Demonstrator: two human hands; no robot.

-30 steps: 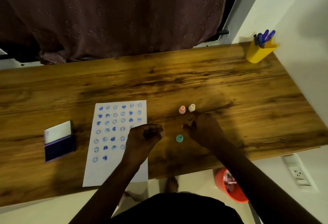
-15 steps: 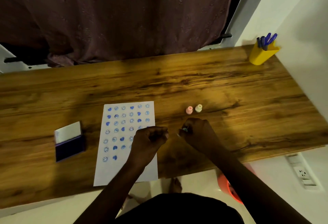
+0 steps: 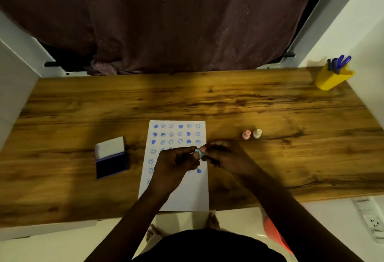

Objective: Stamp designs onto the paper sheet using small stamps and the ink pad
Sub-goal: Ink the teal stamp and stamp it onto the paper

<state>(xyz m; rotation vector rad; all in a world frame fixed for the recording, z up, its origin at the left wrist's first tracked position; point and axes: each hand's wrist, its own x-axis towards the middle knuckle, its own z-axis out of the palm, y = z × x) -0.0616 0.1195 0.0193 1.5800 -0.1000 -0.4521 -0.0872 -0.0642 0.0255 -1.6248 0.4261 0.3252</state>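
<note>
A white paper sheet (image 3: 187,191) with rows of blue heart and smiley prints lies on the wooden table (image 3: 207,99). Above its middle, my left hand (image 3: 174,168) and my right hand (image 3: 226,158) meet, both pinching a small teal stamp (image 3: 200,153) between their fingertips. A pink stamp (image 3: 246,134) and a cream stamp (image 3: 257,133) stand upright to the right of the sheet. The open ink pad (image 3: 111,164), dark blue with its white lid folded back, lies left of the sheet.
A yellow pen holder (image 3: 332,79) with blue pens stands at the table's far right corner. A dark curtain (image 3: 187,18) hangs behind the table. White walls flank both ends. An orange bin (image 3: 274,234) sits on the floor under the near right edge.
My right hand picked the teal stamp up off the table and carried it left over the sheet. My left hand now grips it too.
</note>
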